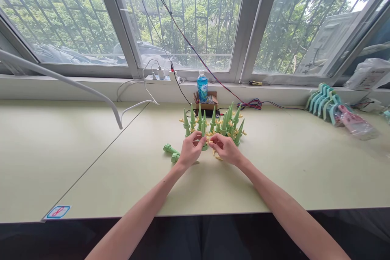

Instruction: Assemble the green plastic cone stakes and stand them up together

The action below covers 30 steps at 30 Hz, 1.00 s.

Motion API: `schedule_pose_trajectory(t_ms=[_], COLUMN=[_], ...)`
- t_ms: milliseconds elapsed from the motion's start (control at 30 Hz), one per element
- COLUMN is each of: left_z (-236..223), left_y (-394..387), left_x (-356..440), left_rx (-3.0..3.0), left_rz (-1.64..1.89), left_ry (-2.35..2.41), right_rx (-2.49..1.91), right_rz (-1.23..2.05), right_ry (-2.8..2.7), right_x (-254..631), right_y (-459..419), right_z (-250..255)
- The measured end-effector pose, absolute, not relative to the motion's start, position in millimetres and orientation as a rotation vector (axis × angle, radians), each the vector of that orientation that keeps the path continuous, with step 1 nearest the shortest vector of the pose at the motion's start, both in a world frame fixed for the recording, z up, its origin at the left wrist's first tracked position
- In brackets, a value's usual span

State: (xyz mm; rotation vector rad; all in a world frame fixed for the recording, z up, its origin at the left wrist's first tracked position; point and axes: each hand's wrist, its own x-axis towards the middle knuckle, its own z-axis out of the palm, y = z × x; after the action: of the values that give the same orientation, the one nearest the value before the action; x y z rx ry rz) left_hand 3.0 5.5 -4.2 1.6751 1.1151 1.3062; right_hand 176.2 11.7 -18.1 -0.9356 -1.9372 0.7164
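Several green cone-shaped spikes (213, 124) with small yellow valve pieces stand upright in a cluster on the pale green table (274, 170). My left hand (190, 150) grips one green spike (203, 137) at the front of the cluster. My right hand (225, 149) meets it there, its fingertips pinching a small yellow piece (209, 141) at that spike. Two green spikes (171, 152) lie on their sides just left of my left hand. A few loose yellow pieces lie under my right hand.
A blue-labelled water bottle (202, 86) and a small cardboard box (210, 101) stand behind the cluster by the windowsill. Cables run from a power strip (158, 76). A white lamp arm (61, 79) reaches in from the left. Teal parts (324, 103) and plastic bags lie at right.
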Motion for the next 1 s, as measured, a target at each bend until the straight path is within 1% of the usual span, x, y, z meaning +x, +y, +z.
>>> schedule_pose_trajectory(t_ms=[433, 1000], left_z=[-6.1, -1.9], left_y=[4.9, 4.0], left_x=[-0.7, -2.8], left_rx=[1.667, 1.559], left_rz=[1.306, 1.2], left_ry=[1.07, 1.012], right_rx=[-0.939, -0.928], right_rz=[0.717, 0.639], right_ry=[-1.961, -2.022], right_x=[176.9, 176.0], right_y=[13.1, 14.7], right_z=[-19.4, -19.4])
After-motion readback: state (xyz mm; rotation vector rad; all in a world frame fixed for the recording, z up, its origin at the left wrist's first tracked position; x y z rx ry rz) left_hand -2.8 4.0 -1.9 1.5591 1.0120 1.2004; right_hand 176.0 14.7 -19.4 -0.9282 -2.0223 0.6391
